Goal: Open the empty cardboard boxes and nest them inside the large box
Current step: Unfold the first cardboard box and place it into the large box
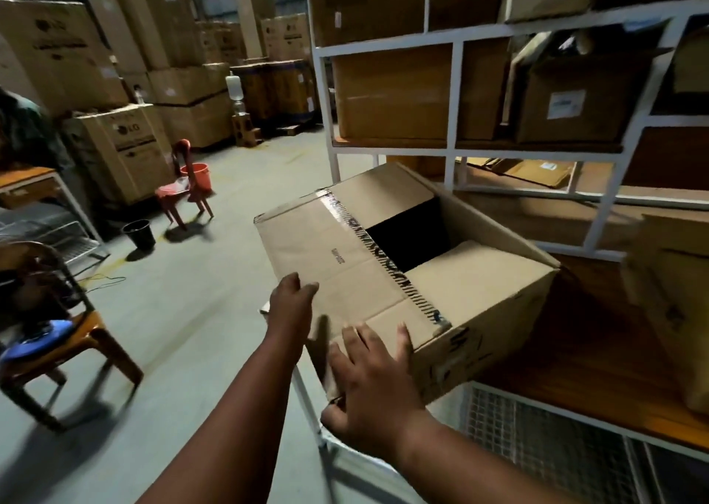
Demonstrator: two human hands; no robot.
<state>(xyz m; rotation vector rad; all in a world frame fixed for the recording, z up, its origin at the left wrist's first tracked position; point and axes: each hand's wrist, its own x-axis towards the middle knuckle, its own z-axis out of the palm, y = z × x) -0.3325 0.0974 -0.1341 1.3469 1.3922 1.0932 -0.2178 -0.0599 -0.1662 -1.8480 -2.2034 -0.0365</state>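
Cardboard box (387, 273), centre: interior in shadow through the gap between its flaps, contents not discernible. Left hand (293, 304): fingertips hidden behind the box's near-left edge. Brown chair (57, 334), lower left: blurred, cut by the frame edge. Box (675, 304), right edge: cropped. Printed label on the top flap too small to read.

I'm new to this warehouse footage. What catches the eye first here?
A tilted cardboard box fills the centre, its top partly open and dark inside. The left hand holds its near flap; the right hand presses its near corner. Behind, a white shelf rack holds more cartons.
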